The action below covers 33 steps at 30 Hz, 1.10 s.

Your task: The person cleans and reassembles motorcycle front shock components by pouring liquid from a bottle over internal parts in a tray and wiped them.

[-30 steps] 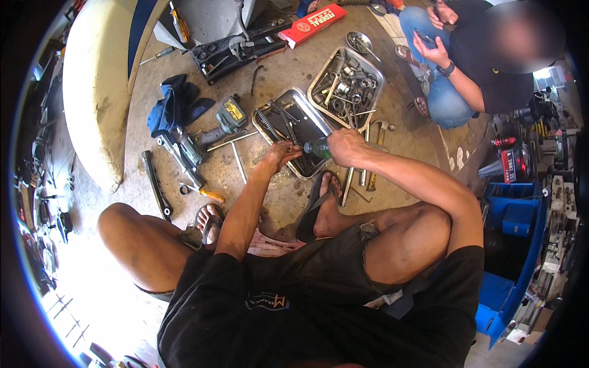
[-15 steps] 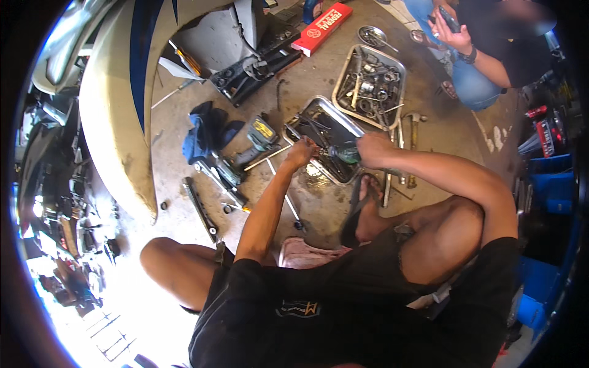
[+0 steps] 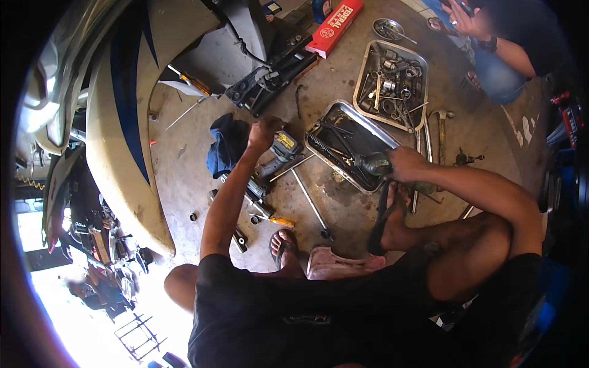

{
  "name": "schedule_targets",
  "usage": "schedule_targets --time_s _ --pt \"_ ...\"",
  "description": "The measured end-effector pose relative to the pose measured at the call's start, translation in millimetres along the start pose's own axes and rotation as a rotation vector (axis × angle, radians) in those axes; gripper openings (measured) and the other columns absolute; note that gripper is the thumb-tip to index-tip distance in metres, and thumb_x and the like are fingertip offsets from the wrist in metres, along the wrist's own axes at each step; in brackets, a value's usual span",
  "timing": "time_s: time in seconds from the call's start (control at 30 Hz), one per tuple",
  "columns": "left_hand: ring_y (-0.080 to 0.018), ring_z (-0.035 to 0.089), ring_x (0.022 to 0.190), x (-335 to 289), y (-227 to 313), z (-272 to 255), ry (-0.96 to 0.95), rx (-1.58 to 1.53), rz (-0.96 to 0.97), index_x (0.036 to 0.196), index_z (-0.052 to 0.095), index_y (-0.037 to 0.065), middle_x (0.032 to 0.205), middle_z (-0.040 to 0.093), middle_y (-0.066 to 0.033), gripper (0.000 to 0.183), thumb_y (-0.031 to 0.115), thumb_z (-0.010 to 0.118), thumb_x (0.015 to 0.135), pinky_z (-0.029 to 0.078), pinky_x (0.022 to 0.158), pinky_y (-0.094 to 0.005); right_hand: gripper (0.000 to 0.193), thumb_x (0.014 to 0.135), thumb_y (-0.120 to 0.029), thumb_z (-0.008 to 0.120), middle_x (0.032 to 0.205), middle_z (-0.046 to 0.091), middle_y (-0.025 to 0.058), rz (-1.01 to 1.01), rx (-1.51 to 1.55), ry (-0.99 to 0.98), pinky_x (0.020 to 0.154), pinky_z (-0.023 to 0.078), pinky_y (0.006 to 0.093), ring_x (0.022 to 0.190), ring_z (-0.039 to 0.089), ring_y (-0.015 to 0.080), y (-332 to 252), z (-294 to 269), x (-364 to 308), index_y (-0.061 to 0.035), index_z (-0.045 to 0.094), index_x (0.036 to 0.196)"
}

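Observation:
My right hand (image 3: 408, 164) is closed around a dark green, see-through bottle (image 3: 372, 164), tilted over the near right part of a metal tray (image 3: 368, 124). In that tray lie a long coil spring (image 3: 325, 147) and several dark rods, some wet-looking. Away to the left, my left hand (image 3: 264, 135) hovers beside a yellow and black cordless power tool (image 3: 286, 145), near a dark blue cloth (image 3: 222, 141). Its fingers are drawn together, and whatever they hold, if anything, is too small to make out.
Beyond the tray stands a second tray (image 3: 423, 92) full of metal parts, with a round dish (image 3: 388, 28) behind it. A hammer (image 3: 442, 126), a T-handle wrench (image 3: 311, 202) and an orange-handled screwdriver (image 3: 282, 222) lie around. A cream fairing (image 3: 119, 147) rises at left; a person crouches far right.
My left hand has moved from the tray's left side leftward and away, toward the power tool. My right hand still holds the bottle over the tray. The whole view has shifted.

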<state>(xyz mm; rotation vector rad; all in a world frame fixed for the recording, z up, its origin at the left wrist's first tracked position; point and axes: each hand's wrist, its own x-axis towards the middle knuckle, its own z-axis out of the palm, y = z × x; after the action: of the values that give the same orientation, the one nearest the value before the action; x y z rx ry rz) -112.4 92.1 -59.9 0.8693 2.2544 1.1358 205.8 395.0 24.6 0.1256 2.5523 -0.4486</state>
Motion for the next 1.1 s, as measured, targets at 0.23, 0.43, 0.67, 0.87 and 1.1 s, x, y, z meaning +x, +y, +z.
schedule_targets --time_s 0.23,0.43,0.67,0.87,1.1 --pt "-0.0335 0.066 0.086 45.3 0.7 -60.1 0.326 0.426 0.202 0.099 0.061 0.007 0.092 0.068 -0.0146 0.018 0.021 0.052 0.09 0.051 0.073 -0.0441 0.055 0.071 -0.036 0.078 0.089 0.066 0.0236 -0.035 0.02 0.101 0.077 0.054 0.0442 0.085 0.066 0.0395 16.3 -2.8 -11.2 0.0041 0.059 0.103" --pt "-0.0419 0.063 0.087 108.1 -10.2 -92.1 0.495 0.641 0.244 0.105 0.055 0.009 0.092 0.066 -0.0215 0.019 0.023 0.052 0.091 0.048 0.075 -0.0501 0.056 0.071 -0.034 0.078 0.08 0.064 0.0249 -0.022 0.039 0.099 0.074 0.054 0.0435 0.08 0.066 0.0394 16.6 -1.3 -14.5 0.0072 0.058 0.101" --pt "-0.043 0.063 0.09 134.8 -14.0 -87.6 0.516 0.638 0.244 0.106 0.056 0.01 0.092 0.067 -0.0216 0.019 0.023 0.052 0.092 0.049 0.074 -0.0503 0.055 0.07 -0.029 0.077 0.086 0.065 0.0241 -0.05 0.042 0.086 0.073 0.055 0.0432 0.082 0.066 0.0387 15.9 1.6 -18.1 0.0075 0.056 0.105" --pt "-0.0415 0.064 0.089 129.4 -2.6 -67.6 0.604 0.551 0.116 0.104 0.062 0.01 0.094 0.067 -0.0206 0.02 0.023 0.054 0.09 0.05 0.075 -0.0486 0.051 0.07 -0.024 0.073 0.089 0.065 0.023 0.074 0.096 -0.013 0.076 0.055 0.043 0.084 0.066 0.0387 22.9 8.4 -16.6 0.0036 0.057 0.11" --pt "-0.0394 0.064 0.088 125.0 14.2 -56.2 0.647 0.49 0.072 0.101 0.068 0.009 0.093 0.067 -0.021 0.022 0.026 0.059 0.089 0.05 0.078 -0.0461 0.049 0.066 -0.018 0.073 0.092 0.065 0.0238 0.092 0.143 -0.033 0.077 0.055 0.0428 0.086 0.066 0.0387 22.0 5.1 -18.9 0.001 0.058 0.109"
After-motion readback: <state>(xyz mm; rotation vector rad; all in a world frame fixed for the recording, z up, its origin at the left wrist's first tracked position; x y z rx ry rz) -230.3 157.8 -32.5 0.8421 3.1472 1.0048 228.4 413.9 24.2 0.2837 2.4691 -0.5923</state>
